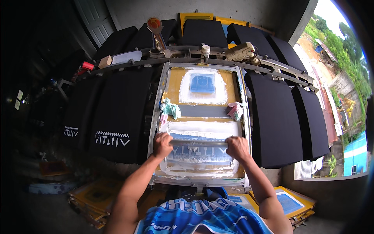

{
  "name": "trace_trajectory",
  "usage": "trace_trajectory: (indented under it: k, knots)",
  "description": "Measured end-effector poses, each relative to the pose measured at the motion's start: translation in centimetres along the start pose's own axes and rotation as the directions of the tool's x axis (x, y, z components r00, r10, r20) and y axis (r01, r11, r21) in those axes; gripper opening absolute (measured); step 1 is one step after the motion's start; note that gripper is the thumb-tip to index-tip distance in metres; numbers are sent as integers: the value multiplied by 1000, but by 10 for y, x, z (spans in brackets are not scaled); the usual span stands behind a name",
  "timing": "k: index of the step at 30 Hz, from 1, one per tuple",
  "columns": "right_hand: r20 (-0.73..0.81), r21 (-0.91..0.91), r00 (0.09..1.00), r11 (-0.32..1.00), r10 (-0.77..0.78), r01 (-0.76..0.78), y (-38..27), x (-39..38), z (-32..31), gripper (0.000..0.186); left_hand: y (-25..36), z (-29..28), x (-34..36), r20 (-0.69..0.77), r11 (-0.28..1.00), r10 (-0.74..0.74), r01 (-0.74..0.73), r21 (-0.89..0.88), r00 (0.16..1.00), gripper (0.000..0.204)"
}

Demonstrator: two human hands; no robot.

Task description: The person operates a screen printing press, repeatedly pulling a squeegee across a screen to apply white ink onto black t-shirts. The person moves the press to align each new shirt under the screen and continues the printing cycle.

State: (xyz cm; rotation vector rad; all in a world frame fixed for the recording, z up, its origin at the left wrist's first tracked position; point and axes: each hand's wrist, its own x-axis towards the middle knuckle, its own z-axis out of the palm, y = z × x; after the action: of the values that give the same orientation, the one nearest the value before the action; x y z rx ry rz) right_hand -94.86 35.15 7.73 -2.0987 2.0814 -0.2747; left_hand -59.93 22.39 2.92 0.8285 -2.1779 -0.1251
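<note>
a metal screen frame (175, 181) lies in the middle, before the person. to the right of it stands a black-covered board (272, 117); to the left is another black board (122, 105), which carries a white print near its lower end. white paste (198, 126) is smeared over the lower part of the screen. across this part lies a long bar (199, 143). the left hand (162, 145) has its grip closed around the left end, and the right hand (237, 148) grips the right end in the same way. smaller are a green cloth (170, 109) and a pink cloth (235, 111), at opposite sides of the frame.
</note>
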Motion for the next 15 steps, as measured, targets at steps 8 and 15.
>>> trace_trajectory:
  k: [8,15]
  knots:
    - [-106,-39,994,999,3,-7,-7,-4,23,18,2,-1,-16,-40,999,-7,8,34,999,17]
    - [10,88,997,994,-70,69,-25,-86,16,13,58,-45,-75,56,996,-70,73,-57,996,18]
